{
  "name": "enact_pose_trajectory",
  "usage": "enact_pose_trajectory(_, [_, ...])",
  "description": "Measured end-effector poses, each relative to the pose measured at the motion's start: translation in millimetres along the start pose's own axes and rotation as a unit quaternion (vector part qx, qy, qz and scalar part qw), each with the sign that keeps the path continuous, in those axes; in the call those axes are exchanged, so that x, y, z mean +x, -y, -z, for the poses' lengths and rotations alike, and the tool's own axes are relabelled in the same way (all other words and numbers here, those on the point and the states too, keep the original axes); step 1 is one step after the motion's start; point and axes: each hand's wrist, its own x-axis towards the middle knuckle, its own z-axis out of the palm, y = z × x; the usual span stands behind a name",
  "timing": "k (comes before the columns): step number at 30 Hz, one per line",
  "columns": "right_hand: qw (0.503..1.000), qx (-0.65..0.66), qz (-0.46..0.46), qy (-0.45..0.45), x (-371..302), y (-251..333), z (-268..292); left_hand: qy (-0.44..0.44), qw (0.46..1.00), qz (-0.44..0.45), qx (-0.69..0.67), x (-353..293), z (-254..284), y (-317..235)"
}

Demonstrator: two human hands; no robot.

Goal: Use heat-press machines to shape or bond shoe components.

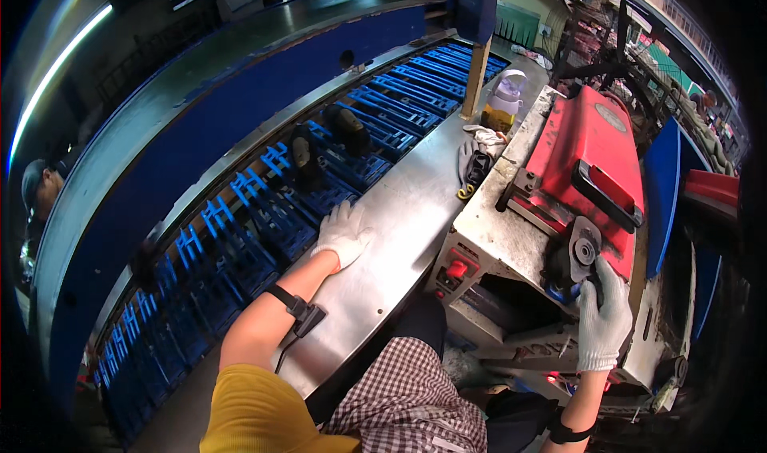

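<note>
My left hand [342, 235], in a white knit glove, rests flat with fingers apart on the edge of a steel counter [399, 213], beside a blue conveyor [319, 189] of slatted carriers. Two dark shoe pieces [304, 159] [346, 128] ride on the conveyor just beyond that hand. My right hand [603, 319], also gloved, is closed around a dark piece pressed against the black grinding wheel [582, 252] at the front of a red-topped machine [587, 161]. The piece itself is mostly hidden by my fingers and the wheel.
A plastic jug with yellow liquid [503, 101], a wooden post [476, 76], a rag [486, 137] and black-and-yellow scissors [473, 173] stand at the counter's far end. A red button [457, 269] sits on the machine's front. Another person [40, 189] is at far left.
</note>
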Motion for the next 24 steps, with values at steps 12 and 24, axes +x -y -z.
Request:
enact_pose_trajectory(12, [0.997,0.077,0.008,0.011,-1,-28,-9,-0.548,0.736,0.268,-0.293,-70,34,130])
enact_pose_trajectory(24, [0.994,0.090,-0.044,0.037,-5,-24,-12,-0.530,0.462,0.562,-0.436,-114,73,321])
